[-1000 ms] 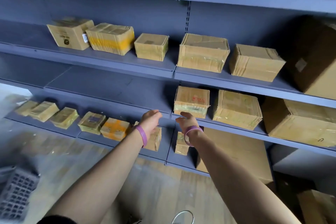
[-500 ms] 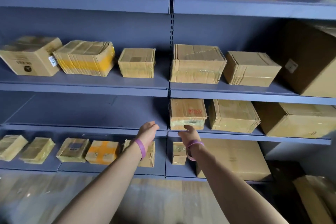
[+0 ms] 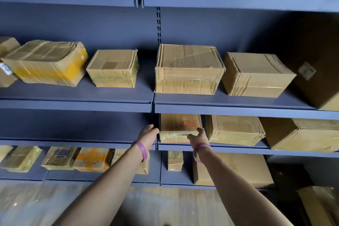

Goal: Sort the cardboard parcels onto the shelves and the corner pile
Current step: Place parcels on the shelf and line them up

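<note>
Head view: both hands reach to one cardboard parcel with a red stamp (image 3: pixel 180 124). It lies flat at the left end of the right-hand shelf (image 3: pixel 238 150), its front face close to the shelf's front edge. The left hand (image 3: pixel 148 134) is at the parcel's front left corner, fingers stretched out and loose with the tips by its left side; I cannot tell if they touch it. The right hand (image 3: pixel 199 136) is at the front right corner, with the thumb lying along the taped front face. Its other fingers are hidden behind the hand, so whether it grips is unclear. Each wrist wears a purple wristband (image 3: pixel 142 149).

Just right of the stamped parcel on the same shelf sits a taped parcel (image 3: pixel 234 130), then a large box (image 3: pixel 300 134). The shelf above carries a yellow-taped parcel (image 3: pixel 45 62) near its left end. The bottom shelf holds an orange-taped packet (image 3: pixel 92 159) among small flat ones.
</note>
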